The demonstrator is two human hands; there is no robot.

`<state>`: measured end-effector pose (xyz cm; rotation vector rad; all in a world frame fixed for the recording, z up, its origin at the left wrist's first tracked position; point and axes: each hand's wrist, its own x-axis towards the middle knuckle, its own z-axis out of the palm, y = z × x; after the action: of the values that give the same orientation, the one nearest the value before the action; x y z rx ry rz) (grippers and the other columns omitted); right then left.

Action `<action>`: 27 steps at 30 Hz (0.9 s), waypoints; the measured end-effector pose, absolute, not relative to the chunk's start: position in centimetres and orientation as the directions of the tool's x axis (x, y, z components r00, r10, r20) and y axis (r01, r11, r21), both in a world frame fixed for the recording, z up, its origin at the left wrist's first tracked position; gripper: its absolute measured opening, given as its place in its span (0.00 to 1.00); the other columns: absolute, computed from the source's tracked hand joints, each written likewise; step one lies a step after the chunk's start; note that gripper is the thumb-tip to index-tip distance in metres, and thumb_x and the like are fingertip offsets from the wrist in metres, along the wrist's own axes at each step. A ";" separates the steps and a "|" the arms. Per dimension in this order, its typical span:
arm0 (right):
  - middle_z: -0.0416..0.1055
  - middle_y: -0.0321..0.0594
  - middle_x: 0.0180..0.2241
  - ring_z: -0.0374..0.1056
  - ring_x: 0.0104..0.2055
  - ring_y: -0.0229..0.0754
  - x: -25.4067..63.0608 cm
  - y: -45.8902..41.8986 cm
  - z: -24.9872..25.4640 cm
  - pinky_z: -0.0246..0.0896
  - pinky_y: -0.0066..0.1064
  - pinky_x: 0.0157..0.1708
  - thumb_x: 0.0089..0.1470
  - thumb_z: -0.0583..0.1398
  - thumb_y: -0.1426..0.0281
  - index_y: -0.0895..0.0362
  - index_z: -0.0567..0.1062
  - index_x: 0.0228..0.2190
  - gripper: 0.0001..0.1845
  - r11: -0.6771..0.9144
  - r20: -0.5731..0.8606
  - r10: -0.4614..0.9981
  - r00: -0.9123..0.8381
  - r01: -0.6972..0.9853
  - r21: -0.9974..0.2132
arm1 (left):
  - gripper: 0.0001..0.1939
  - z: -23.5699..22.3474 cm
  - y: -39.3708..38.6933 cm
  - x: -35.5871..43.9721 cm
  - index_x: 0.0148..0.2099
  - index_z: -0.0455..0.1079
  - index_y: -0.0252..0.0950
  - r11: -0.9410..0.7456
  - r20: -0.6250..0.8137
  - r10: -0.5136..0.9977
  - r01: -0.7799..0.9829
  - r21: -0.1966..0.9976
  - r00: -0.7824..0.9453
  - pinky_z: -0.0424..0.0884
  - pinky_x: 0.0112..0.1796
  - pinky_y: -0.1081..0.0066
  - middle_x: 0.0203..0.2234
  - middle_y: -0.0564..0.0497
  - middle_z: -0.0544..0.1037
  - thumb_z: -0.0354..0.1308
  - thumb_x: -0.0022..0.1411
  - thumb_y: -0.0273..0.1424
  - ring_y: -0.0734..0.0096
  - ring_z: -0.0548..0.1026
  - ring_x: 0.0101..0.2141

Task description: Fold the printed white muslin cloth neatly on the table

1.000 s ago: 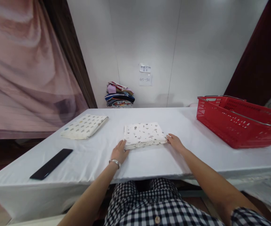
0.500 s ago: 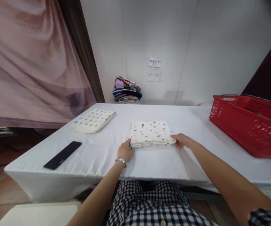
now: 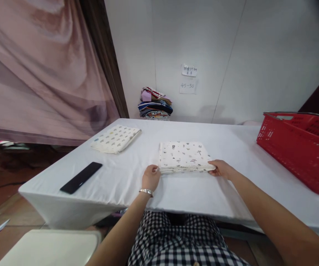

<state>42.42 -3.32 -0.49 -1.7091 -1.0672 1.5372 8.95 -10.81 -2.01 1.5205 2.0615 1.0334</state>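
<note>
A white folded cloth (image 3: 183, 155) with small dark printed motifs lies flat in front of me on the white-covered table (image 3: 176, 194). My left hand (image 3: 150, 178), with a silver bracelet at the wrist, pinches the cloth's near left corner. At the near right corner my right hand (image 3: 220, 169) has its thumb on top and its fingers curled against the folded edge. Farther left rests a second folded cloth (image 3: 116, 139), cream with grey heart-like prints, which neither hand touches.
A black flat slab (image 3: 81, 177) lies on the table's left part. The red plastic basket (image 3: 298, 151) stands on the right. Behind the table is a stack of folded fabrics (image 3: 155, 105) by the wall. A white stool (image 3: 51, 247) sits at lower left.
My view has turned right, so everything shifts in the picture. My right fingers have closed round the cloth's near right corner, and my left fingers have drawn into a pinch at the left one.
</note>
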 end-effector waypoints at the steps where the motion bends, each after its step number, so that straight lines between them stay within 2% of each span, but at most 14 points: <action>1: 0.72 0.41 0.26 0.68 0.21 0.35 42.5 -3.4 -0.7 0.67 0.26 0.22 0.47 0.61 0.64 0.60 0.67 0.33 0.14 -0.486 -0.489 0.872 0.018 0.160 -0.859 | 0.08 -1.7 -10.8 8.9 0.36 0.68 0.38 0.161 0.108 0.925 0.633 0.757 -0.364 0.66 0.37 0.72 0.33 0.51 0.74 0.52 0.52 0.30 0.71 0.71 0.35; 3: 0.72 0.41 0.26 0.68 0.20 0.35 42.5 -3.5 -1.0 0.67 0.26 0.20 0.47 0.62 0.62 0.59 0.67 0.34 0.16 -0.460 -0.461 0.887 0.030 0.154 -0.875 | 0.06 -1.2 -10.5 8.8 0.31 0.68 0.38 0.171 0.100 0.922 0.625 0.762 -0.375 0.65 0.37 0.72 0.31 0.52 0.73 0.51 0.53 0.32 0.71 0.71 0.33; 8: 0.72 0.41 0.26 0.67 0.19 0.34 42.2 -3.7 -1.1 0.64 0.23 0.16 0.50 0.57 0.55 0.58 0.67 0.38 0.20 -0.431 -0.434 0.901 0.025 0.182 -0.884 | 0.16 -0.2 -9.5 9.0 0.24 0.68 0.37 0.207 0.075 0.930 0.681 0.702 -0.360 0.64 0.33 0.74 0.27 0.51 0.72 0.50 0.55 0.42 0.72 0.69 0.30; 14: 0.72 0.39 0.27 0.66 0.18 0.33 41.9 -4.1 -0.8 0.61 0.22 0.15 0.49 0.57 0.55 0.56 0.66 0.41 0.21 -0.409 -0.409 0.911 0.044 0.194 -0.891 | 0.15 0.2 -8.7 9.1 0.26 0.68 0.36 0.235 0.092 0.910 0.686 0.689 -0.404 0.62 0.31 0.75 0.28 0.50 0.73 0.51 0.54 0.42 0.73 0.70 0.30; 20: 0.72 0.40 0.27 0.66 0.18 0.33 42.0 -4.0 -1.0 0.61 0.22 0.14 0.50 0.57 0.55 0.56 0.67 0.40 0.20 -0.390 -0.393 0.919 0.030 0.200 -0.899 | 0.20 0.3 -8.2 8.6 0.24 0.68 0.36 0.259 -0.042 0.955 0.757 0.600 -0.294 0.60 0.28 0.72 0.25 0.49 0.74 0.49 0.54 0.47 0.69 0.71 0.28; 27: 0.73 0.40 0.29 0.67 0.19 0.33 42.2 -3.9 -1.4 0.63 0.22 0.15 0.49 0.58 0.56 0.56 0.66 0.42 0.22 -0.386 -0.385 0.922 0.043 0.185 -0.904 | 0.17 0.8 -7.5 9.0 0.26 0.69 0.36 0.274 -0.079 0.957 0.776 0.568 -0.280 0.62 0.28 0.72 0.25 0.48 0.75 0.53 0.51 0.45 0.66 0.72 0.30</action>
<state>42.21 -3.91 -1.37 -1.6519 -1.1316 1.3978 9.00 -7.54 0.76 1.5646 2.1433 0.6005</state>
